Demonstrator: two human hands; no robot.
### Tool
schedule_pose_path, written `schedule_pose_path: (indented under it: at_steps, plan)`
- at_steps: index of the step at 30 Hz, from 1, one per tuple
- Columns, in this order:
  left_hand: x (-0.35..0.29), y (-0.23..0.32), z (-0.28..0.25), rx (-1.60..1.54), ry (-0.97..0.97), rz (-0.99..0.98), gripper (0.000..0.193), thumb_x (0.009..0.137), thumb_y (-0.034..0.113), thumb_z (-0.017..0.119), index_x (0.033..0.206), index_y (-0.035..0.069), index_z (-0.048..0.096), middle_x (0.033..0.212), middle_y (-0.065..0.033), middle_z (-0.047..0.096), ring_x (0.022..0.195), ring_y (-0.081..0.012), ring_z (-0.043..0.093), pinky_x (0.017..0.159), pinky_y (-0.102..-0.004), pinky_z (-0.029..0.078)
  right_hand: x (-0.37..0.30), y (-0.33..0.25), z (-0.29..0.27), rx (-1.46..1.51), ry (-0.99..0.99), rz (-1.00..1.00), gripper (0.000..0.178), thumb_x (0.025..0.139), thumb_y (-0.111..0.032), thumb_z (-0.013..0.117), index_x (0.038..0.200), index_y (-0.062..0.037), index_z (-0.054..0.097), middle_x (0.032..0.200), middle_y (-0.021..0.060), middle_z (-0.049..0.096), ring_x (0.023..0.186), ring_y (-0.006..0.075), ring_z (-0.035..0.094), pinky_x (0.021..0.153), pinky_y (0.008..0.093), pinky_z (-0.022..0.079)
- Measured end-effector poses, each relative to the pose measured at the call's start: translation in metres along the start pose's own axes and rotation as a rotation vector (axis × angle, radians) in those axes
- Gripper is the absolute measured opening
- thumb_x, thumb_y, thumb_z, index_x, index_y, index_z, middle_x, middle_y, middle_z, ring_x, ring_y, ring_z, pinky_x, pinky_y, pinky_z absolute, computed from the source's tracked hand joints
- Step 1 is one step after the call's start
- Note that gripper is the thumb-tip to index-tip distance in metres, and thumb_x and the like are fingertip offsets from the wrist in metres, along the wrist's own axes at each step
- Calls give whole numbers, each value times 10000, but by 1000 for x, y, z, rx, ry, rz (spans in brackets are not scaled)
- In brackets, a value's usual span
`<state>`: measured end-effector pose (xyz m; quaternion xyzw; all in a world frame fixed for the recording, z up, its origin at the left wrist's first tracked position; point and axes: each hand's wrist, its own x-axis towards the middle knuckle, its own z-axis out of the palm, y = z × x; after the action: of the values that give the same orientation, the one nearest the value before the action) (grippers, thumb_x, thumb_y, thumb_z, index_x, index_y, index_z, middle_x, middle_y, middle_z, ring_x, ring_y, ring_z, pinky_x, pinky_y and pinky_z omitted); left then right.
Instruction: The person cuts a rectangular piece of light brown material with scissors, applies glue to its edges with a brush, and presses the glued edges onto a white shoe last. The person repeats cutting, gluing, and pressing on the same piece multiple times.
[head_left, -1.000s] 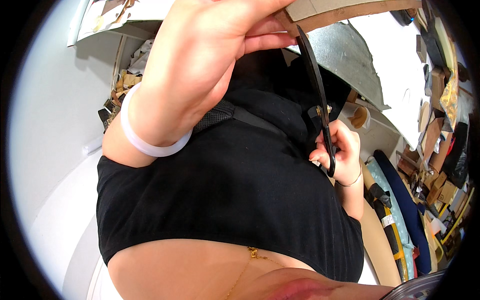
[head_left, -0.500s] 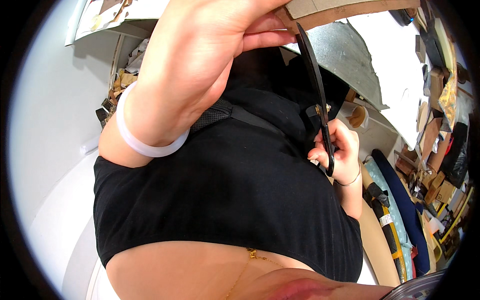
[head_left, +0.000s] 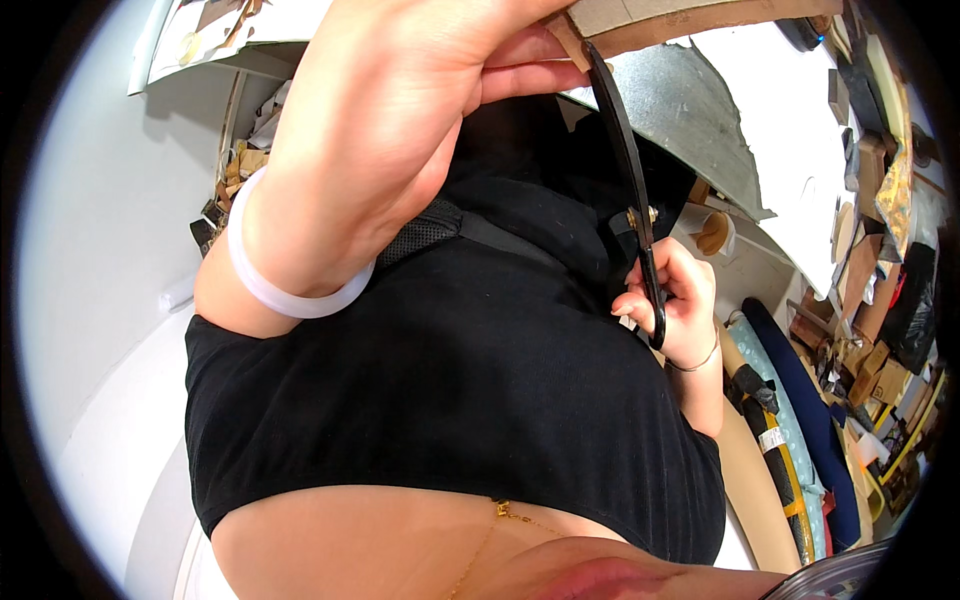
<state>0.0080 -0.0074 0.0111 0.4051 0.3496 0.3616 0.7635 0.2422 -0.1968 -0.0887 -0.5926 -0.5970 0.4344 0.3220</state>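
My left hand [head_left: 400, 120], with a white bangle at the wrist, reaches up to the top edge of the view. Its fingers are closed on a brown sheet [head_left: 700, 24], which looks like leather or card and is cut off by the top of the picture. Long black scissors [head_left: 628, 150] stand almost upright, their handles in my right hand [head_left: 685, 300]. The blade tips lie at the left end of the sheet, close to my left fingertips, where a narrow flap [head_left: 568, 45] of brown material hangs. One handle loop is partly hidden by my fingers.
Beyond the scissors is a white worktop [head_left: 800, 150] with a grey sheet [head_left: 690, 120] on it. Rolls of material [head_left: 800, 400] lean at the right, beside shelves crowded with scraps [head_left: 880, 370]. Another table [head_left: 230, 30] with scraps stands at the upper left, by a pale wall [head_left: 90, 250].
The scissors have shifted slightly left and up, and their tips now meet the sheet's left end. A narrow flap there shows more plainly. My left hand has barely moved.
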Motion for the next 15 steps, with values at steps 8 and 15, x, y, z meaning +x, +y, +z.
schedule_pose_path:
  at_steps: [8,15]
  plan:
    - [0,-5,-3,22,34,-15,344,1046,242,638,1253,-32,618,1012,-125,723,816,-120,675,805,-244,578,2,2,1,-65,31,-68,490,731,-400,939,805,-63,590,603,-2,569,513,63,539,486,223,392]
    - [0,-3,-1,3,29,-8,318,1042,245,644,1223,-16,635,975,-110,718,793,-125,664,789,-242,570,0,2,1,-53,36,-45,481,740,-390,933,801,-67,581,582,-6,541,503,64,526,480,231,385]
